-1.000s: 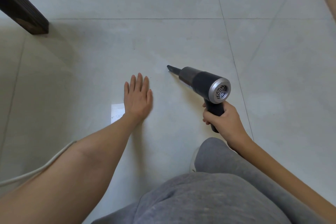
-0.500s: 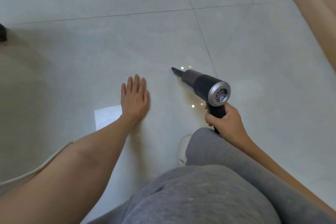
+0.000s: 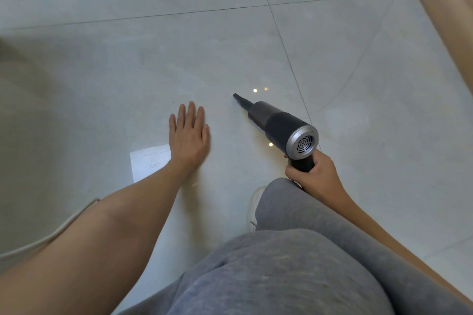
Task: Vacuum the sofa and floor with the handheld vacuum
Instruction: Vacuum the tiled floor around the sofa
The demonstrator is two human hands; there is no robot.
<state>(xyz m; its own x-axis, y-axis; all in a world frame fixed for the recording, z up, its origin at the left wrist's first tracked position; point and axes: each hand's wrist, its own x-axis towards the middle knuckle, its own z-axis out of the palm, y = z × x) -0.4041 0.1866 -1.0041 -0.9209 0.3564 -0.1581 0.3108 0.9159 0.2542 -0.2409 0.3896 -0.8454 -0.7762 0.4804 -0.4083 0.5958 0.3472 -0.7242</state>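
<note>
A dark handheld vacuum (image 3: 277, 126) with a silver vented rear cap points up and left, its narrow nozzle tip touching or just above the pale tiled floor (image 3: 153, 59). My right hand (image 3: 313, 171) is closed around its black handle, just above my right knee. My left hand (image 3: 189, 137) lies flat on the floor, palm down, fingers together and extended, a short way left of the nozzle. A beige sofa edge (image 3: 440, 7) runs down the upper right corner.
My legs in grey trousers (image 3: 294, 263) fill the bottom middle, with a white shoe (image 3: 254, 206) below the vacuum. A white cord (image 3: 51, 235) curves along the floor at lower left. Small light reflections glint on the tiles near the nozzle.
The view has swung right: the dark furniture leg at upper left has left the frame and the sofa edge has come in. Both hands and the vacuum hold almost the same pose.
</note>
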